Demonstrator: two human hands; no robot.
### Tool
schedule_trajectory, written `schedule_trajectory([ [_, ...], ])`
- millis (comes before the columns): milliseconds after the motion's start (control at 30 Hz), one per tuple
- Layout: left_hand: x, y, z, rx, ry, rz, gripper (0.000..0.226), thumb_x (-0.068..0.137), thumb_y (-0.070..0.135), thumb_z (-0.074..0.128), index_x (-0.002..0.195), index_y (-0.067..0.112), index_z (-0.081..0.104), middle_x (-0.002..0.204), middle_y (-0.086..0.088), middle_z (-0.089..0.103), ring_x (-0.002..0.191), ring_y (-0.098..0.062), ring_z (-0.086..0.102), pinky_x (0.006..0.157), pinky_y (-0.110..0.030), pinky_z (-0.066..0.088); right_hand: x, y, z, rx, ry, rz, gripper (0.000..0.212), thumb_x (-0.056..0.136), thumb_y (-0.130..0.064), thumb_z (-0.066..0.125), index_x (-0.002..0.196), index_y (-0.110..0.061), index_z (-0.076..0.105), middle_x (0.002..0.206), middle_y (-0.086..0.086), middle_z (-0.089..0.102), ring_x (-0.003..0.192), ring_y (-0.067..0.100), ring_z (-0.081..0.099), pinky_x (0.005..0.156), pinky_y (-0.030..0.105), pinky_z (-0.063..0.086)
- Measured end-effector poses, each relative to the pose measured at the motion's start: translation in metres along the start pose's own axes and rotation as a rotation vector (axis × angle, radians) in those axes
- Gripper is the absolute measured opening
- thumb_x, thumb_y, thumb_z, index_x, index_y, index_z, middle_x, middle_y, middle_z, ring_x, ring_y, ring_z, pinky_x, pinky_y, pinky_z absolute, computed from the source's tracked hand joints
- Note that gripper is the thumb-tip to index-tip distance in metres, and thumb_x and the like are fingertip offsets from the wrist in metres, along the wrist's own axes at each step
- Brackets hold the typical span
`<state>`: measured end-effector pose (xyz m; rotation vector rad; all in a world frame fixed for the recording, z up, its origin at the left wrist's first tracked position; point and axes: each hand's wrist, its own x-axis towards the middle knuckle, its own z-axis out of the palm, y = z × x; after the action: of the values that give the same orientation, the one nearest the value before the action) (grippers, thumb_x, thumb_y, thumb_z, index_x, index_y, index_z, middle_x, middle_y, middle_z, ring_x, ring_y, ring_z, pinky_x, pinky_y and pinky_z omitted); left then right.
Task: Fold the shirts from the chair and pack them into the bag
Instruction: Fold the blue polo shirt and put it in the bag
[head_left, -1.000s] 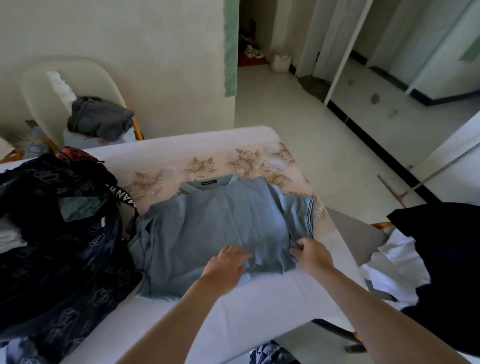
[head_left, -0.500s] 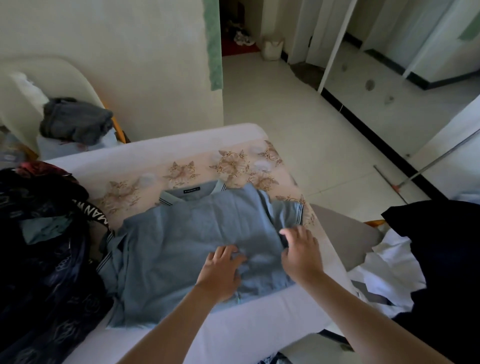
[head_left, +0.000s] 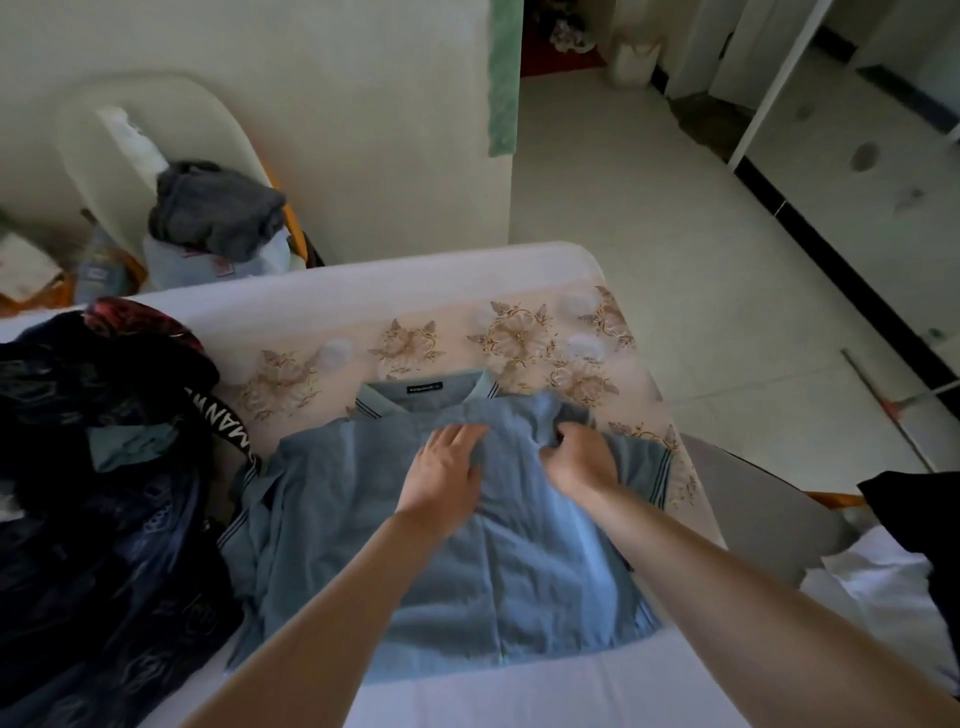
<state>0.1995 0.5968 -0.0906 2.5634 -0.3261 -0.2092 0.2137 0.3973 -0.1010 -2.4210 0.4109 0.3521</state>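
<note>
A light blue polo shirt (head_left: 519, 582) lies on the table (head_left: 363, 291), collar toward the far side. Its lower part is folded up over the chest. My left hand (head_left: 447, 467) grips the folded edge near the middle, just below the collar. My right hand (head_left: 576, 460) is curled round the same edge beside the right shoulder. A dark patterned bag (head_left: 104, 519) sits open at the table's left end, with cloth inside. At the right edge, dark clothes (head_left: 914, 519) and white ones (head_left: 878, 587) are piled on a chair.
A white chair (head_left: 171, 124) behind the table's far left holds a grey garment (head_left: 218, 213) on a pale bag. The tablecloth has a floral band beyond the collar. A broom (head_left: 904, 405) lies on the tiled floor to the right.
Both hands have moved from the shirt's near hem up toward the collar, carrying the lower part of the shirt over its upper part.
</note>
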Motion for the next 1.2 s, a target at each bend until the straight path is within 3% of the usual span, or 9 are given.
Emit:
schedule_trajectory([
  [100, 0.006, 0.003, -0.017, -0.014, 0.088, 0.004, 0.079, 0.084, 0.009, 0.062, 0.153, 0.024, 0.025, 0.152, 0.000, 0.032, 0.141, -0.022, 0.027, 0.119, -0.035, 0.024, -0.021, -0.006, 0.000, 0.106, 0.015, -0.285, 0.013, 0.083, -0.005, 0.058, 0.074, -0.014, 0.059, 0.062, -0.007, 0.056, 0.061, 0.012, 0.055, 0.062, 0.030, 0.042],
  [167, 0.005, -0.002, -0.025, 0.094, 0.000, 0.072, 0.100, 0.079, 0.012, 0.069, 0.156, 0.033, 0.009, 0.162, 0.006, 0.009, 0.149, -0.018, 0.005, 0.123, -0.036, 0.007, -0.041, -0.007, 0.001, 0.049, -0.191, -0.490, 0.029, 0.082, 0.003, 0.057, 0.093, -0.018, 0.074, 0.082, -0.012, 0.070, 0.076, -0.001, 0.059, 0.073, 0.025, 0.047],
  [267, -0.009, -0.019, -0.030, 0.288, -0.155, 0.243, 0.071, 0.077, 0.022, 0.067, 0.142, 0.038, 0.045, 0.158, 0.008, 0.026, 0.150, -0.015, 0.012, 0.123, -0.042, -0.006, -0.065, -0.005, 0.003, -0.216, -0.465, -0.573, 0.053, 0.083, 0.006, 0.054, 0.113, -0.033, 0.073, 0.117, -0.012, 0.069, 0.106, 0.009, 0.061, 0.093, 0.023, 0.047],
  [367, -0.040, -0.029, -0.031, 0.212, -0.166, 0.228, 0.016, 0.086, 0.024, 0.061, 0.097, 0.030, 0.071, 0.109, 0.011, 0.067, 0.116, -0.011, 0.054, 0.119, -0.036, 0.023, -0.078, 0.002, 0.004, -0.365, -0.535, -0.516, 0.057, 0.084, 0.007, 0.050, 0.119, -0.033, 0.070, 0.122, -0.007, 0.066, 0.109, 0.018, 0.060, 0.090, 0.025, 0.045],
  [467, -0.081, -0.038, -0.029, 0.095, -0.157, 0.158, 0.014, 0.089, 0.022, 0.056, 0.097, 0.028, 0.066, 0.096, 0.009, 0.067, 0.092, -0.016, 0.062, 0.079, -0.028, 0.048, -0.084, 0.005, 0.003, -0.375, -0.461, -0.495, 0.051, 0.080, 0.002, 0.053, 0.108, -0.037, 0.070, 0.109, -0.015, 0.067, 0.102, 0.015, 0.063, 0.085, 0.027, 0.050],
  [600, -0.135, -0.052, -0.011, 0.148, -0.239, 0.259, 0.019, 0.088, 0.031, 0.049, 0.096, 0.032, 0.066, 0.094, 0.011, 0.069, 0.086, -0.014, 0.066, 0.069, -0.024, 0.051, -0.097, 0.002, 0.005, -0.569, -0.474, -0.473, 0.041, 0.076, -0.009, 0.047, 0.097, -0.036, 0.069, 0.095, -0.016, 0.055, 0.101, 0.016, 0.057, 0.087, 0.033, 0.050],
  [767, -0.148, -0.040, -0.003, 0.109, -0.374, 0.144, 0.028, 0.091, 0.024, 0.042, 0.110, 0.033, 0.062, 0.111, 0.010, 0.067, 0.104, -0.013, 0.060, 0.088, -0.028, 0.048, -0.116, -0.017, 0.023, -0.632, -0.264, -0.391, 0.028, 0.086, -0.043, 0.049, 0.088, -0.028, 0.072, 0.107, -0.002, 0.066, 0.106, 0.023, 0.059, 0.092, 0.033, 0.042],
  [933, -0.123, -0.056, -0.013, 0.013, -0.067, -0.044, 0.033, 0.084, 0.010, 0.047, 0.104, 0.026, 0.068, 0.108, 0.009, 0.063, 0.101, -0.016, 0.061, 0.082, -0.030, 0.049, -0.138, -0.037, 0.066, -0.598, -0.152, -0.420, 0.056, 0.077, -0.075, 0.050, 0.093, -0.023, 0.065, 0.101, -0.002, 0.068, 0.096, 0.021, 0.066, 0.079, 0.030, 0.049],
  [1200, -0.109, -0.075, -0.016, 0.317, -0.147, 0.139, 0.070, 0.077, 0.002, 0.068, 0.137, 0.034, 0.054, 0.130, 0.004, 0.047, 0.120, -0.018, 0.047, 0.094, -0.031, 0.047, -0.145, -0.042, 0.088, -0.577, -0.242, -0.341, 0.018, 0.087, -0.030, 0.054, 0.098, -0.020, 0.064, 0.105, 0.000, 0.069, 0.103, 0.025, 0.064, 0.082, 0.031, 0.043],
])
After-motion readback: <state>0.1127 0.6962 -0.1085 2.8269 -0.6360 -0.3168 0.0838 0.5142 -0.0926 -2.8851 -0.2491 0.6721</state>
